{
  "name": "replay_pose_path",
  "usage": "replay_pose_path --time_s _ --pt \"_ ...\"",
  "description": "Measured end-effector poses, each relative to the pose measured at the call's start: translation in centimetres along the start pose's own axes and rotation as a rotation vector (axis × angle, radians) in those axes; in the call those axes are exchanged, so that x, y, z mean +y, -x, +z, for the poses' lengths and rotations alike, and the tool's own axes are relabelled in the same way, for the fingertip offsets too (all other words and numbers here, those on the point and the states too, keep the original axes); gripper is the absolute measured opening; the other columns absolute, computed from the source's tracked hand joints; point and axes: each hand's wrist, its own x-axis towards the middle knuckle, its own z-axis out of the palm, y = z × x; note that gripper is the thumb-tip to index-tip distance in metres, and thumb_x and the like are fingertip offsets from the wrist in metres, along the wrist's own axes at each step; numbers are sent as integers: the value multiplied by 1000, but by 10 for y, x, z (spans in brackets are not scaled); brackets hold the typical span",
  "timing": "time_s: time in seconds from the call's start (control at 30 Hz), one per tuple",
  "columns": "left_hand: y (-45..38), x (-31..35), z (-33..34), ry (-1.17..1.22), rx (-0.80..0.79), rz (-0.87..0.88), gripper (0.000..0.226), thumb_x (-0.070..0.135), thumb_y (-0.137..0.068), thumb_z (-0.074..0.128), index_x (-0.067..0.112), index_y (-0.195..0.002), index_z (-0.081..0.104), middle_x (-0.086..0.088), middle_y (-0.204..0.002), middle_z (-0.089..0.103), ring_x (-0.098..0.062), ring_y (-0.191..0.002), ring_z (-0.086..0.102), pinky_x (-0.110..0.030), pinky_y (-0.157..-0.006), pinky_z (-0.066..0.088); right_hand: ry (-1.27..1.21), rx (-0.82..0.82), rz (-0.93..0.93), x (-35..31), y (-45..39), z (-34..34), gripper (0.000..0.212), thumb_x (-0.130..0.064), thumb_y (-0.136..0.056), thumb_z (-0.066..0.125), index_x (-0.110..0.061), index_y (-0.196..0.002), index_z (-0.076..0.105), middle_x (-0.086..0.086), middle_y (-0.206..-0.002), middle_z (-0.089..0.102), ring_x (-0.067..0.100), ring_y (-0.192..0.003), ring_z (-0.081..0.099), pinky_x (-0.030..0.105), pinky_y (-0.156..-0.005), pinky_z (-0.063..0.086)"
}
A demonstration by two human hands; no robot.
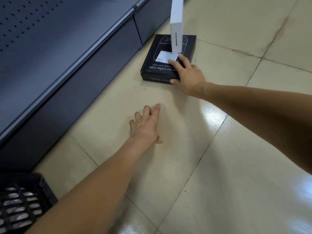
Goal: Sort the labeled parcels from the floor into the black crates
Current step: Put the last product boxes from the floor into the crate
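Observation:
A flat black parcel (161, 53) with a white label (166, 56) and "Coffee scale" print lies on the tiled floor beside the shelf base. My right hand (187, 75) rests on its near right corner, fingers spread over the top by the label, thumb against the front edge. A tall thin white box (176, 26) stands upright on the parcel's far side, its top cut off by the frame. My left hand (146, 125) hovers over bare floor nearer to me, fingers apart, holding nothing. A black crate (20, 200) shows at the bottom left corner.
A dark grey metal shelf unit (67, 56) with a perforated back runs along the left side, its base close to the parcel. Glossy beige floor tiles (236, 166) spread to the right and toward me.

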Motion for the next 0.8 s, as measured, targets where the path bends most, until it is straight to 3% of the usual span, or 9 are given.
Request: replay_pose_path --time_s 0.27,0.37,0.5,0.67,0.8 --pt "42 -12 18 -27 166 -1 82 40 -93 59 37 -155 5 5 -149 31 -23 -133 37 -43 -112 29 82 -69 -152 -35 68 13 71 -49 -95 50 -38 -154 11 0 -163 0 39 -121 42 44 -106 36" --pt "61 -28 17 -10 235 -47 62 40 -99 46 34 -153 17 5 -148 36 -22 -131 40 -40 -110 31 132 -92 -222 -47 94 9 71 -56 -95 43 -38 -154 8 3 -162 2 37 -118 44 43 -105 37" --pt "77 -40 -1 268 406 -168 41 46 -102 40 27 -139 39 -1 -136 51 -27 -121 49 -43 -98 38 209 -153 -401 -55 123 2 72 -63 -94 35 -38 -154 5 9 -160 9 35 -116 45 44 -102 40" --pt "104 -45 -21 406 492 -242 47 53 -100 39 28 -140 37 -1 -128 55 -27 -119 50 -45 -91 41 314 -228 -648 -72 151 -6 74 -66 -94 33 -34 -155 5 12 -150 24 32 -107 53 39 -90 45" --pt "133 -49 -27 501 519 -226 67 59 -95 48 36 -151 19 -1 -140 44 -27 -126 47 -48 -94 43 407 -270 -819 -87 173 -10 77 -68 -93 30 -30 -156 7 11 -140 32 29 -101 55 38 -79 48"
